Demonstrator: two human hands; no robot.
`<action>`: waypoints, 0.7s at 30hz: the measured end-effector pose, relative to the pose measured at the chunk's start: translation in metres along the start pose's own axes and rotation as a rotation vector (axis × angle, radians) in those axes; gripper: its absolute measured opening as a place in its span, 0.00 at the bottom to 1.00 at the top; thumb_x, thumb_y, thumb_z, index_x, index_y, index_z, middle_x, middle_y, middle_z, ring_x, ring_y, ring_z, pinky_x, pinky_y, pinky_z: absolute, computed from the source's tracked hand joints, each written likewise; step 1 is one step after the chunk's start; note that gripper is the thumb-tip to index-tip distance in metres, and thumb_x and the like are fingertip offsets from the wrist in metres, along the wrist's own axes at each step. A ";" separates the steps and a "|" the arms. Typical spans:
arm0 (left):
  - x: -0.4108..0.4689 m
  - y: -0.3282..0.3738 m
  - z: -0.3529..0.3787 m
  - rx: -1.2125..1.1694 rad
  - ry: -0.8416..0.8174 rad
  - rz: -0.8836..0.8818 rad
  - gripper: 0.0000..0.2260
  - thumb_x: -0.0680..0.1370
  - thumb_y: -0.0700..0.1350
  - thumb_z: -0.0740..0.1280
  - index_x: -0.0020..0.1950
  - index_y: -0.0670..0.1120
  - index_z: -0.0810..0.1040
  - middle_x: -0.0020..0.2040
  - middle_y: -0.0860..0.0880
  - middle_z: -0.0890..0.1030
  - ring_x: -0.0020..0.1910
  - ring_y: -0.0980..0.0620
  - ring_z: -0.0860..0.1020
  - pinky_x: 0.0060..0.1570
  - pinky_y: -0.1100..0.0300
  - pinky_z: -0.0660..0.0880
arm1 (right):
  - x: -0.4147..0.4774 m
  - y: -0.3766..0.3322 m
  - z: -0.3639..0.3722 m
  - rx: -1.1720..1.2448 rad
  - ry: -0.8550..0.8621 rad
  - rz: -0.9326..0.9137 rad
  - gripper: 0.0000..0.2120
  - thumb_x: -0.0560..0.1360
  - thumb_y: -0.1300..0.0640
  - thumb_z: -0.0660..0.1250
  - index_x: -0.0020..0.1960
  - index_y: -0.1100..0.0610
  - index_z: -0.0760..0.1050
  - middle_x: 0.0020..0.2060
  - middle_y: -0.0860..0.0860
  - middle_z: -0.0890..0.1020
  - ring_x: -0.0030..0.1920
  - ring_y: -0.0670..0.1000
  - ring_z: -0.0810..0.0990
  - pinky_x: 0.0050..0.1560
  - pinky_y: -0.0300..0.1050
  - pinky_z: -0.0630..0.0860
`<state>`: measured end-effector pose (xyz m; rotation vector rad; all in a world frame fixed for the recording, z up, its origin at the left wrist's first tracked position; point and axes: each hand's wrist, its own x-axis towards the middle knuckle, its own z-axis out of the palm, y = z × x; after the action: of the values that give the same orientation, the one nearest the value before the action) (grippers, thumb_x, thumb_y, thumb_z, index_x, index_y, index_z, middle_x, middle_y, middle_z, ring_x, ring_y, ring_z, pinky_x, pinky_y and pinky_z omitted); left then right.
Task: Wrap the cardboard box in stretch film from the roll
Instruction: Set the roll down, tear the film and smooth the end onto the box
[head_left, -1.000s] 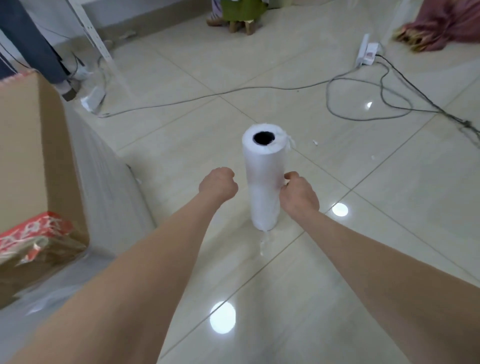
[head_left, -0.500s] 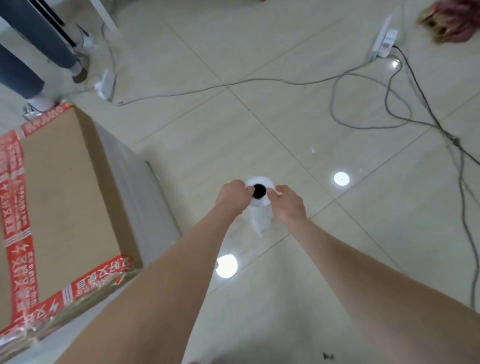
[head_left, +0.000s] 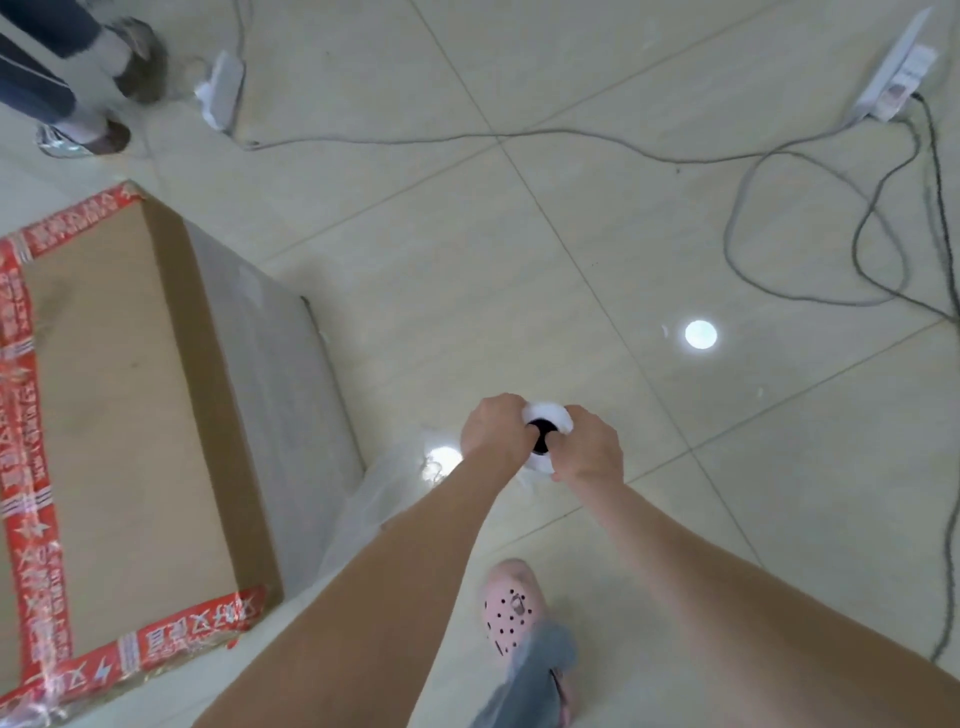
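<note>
A large cardboard box (head_left: 119, 415) edged with red printed tape stands on the floor at the left. Its right side (head_left: 270, 374) is covered in cloudy stretch film. I hold the white film roll (head_left: 548, 418) upright, seen from above with its dark core showing. My left hand (head_left: 491, 431) grips its left side and my right hand (head_left: 589, 449) grips its right side, a finger at the core. A sheet of film (head_left: 374, 499) runs from the roll back toward the box's near right corner.
Grey and black cables (head_left: 779, 208) loop across the tiled floor at the right, leading to a power strip (head_left: 893, 78). Another white adapter (head_left: 221, 88) lies at the top left. A person's feet (head_left: 104, 78) stand behind the box. My pink clog (head_left: 511, 605) is below the roll.
The view has tilted down until I look straight onto the roll's top. Both hands have closed in on the roll. More of the box top and my foot now show.
</note>
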<state>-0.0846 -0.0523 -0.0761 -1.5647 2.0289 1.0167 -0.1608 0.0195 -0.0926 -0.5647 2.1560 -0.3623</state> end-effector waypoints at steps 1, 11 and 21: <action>0.006 0.004 -0.008 -0.018 0.008 -0.005 0.06 0.74 0.41 0.63 0.48 0.44 0.78 0.46 0.46 0.81 0.45 0.45 0.78 0.37 0.59 0.70 | 0.007 -0.008 -0.006 -0.010 0.011 -0.022 0.13 0.74 0.60 0.58 0.54 0.56 0.76 0.48 0.53 0.81 0.46 0.58 0.81 0.47 0.49 0.77; 0.092 0.045 -0.080 -0.204 0.117 -0.131 0.10 0.74 0.41 0.63 0.54 0.43 0.80 0.48 0.44 0.82 0.43 0.43 0.82 0.43 0.55 0.79 | 0.105 -0.091 -0.052 -0.060 -0.014 -0.197 0.11 0.74 0.59 0.61 0.53 0.58 0.78 0.47 0.57 0.82 0.46 0.61 0.82 0.48 0.52 0.78; 0.123 0.058 -0.081 -0.313 0.254 -0.250 0.14 0.78 0.50 0.62 0.63 0.53 0.75 0.56 0.49 0.81 0.55 0.45 0.78 0.48 0.57 0.74 | 0.143 -0.114 -0.065 -0.093 -0.078 -0.153 0.13 0.78 0.51 0.57 0.60 0.54 0.72 0.52 0.54 0.80 0.49 0.58 0.81 0.46 0.44 0.73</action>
<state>-0.1665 -0.1867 -0.0878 -2.1459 1.8271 1.1249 -0.2589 -0.1475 -0.0999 -0.7864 2.0687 -0.3185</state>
